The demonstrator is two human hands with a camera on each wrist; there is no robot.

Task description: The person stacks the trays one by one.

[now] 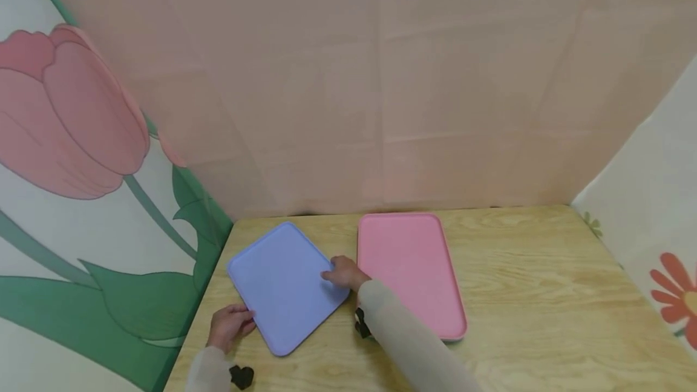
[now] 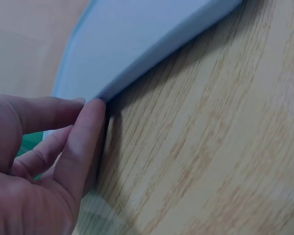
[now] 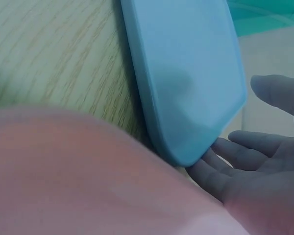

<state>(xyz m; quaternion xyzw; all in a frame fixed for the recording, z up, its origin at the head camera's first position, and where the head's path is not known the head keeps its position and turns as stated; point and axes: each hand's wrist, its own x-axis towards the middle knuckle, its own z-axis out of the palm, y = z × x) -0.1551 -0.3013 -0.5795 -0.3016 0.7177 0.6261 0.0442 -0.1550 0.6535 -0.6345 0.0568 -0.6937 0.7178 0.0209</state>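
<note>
A blue tray (image 1: 291, 295) with rounded corners and a low rim is turned at an angle on the left side of the wooden table. My left hand (image 1: 229, 326) is at its near-left edge; in the left wrist view the thumb and a finger (image 2: 81, 142) pinch the rim. Along the right edge is my right hand (image 1: 345, 273). Its fingers (image 3: 213, 178) touch the rim near a corner, while the thumb (image 3: 274, 93) stands apart from the tray. Beside it on the right lies a pink tray (image 1: 405, 265), partly covered by the right sleeve.
The wooden table (image 1: 533, 295) extends to the right of the pink tray. Behind it rises a pinkish-beige sheet (image 1: 381, 89). A tulip-print wall (image 1: 76, 114) borders the left side, and a white flower-print wall (image 1: 642, 198) the right. A thin pale edge shows under the pink tray's near side.
</note>
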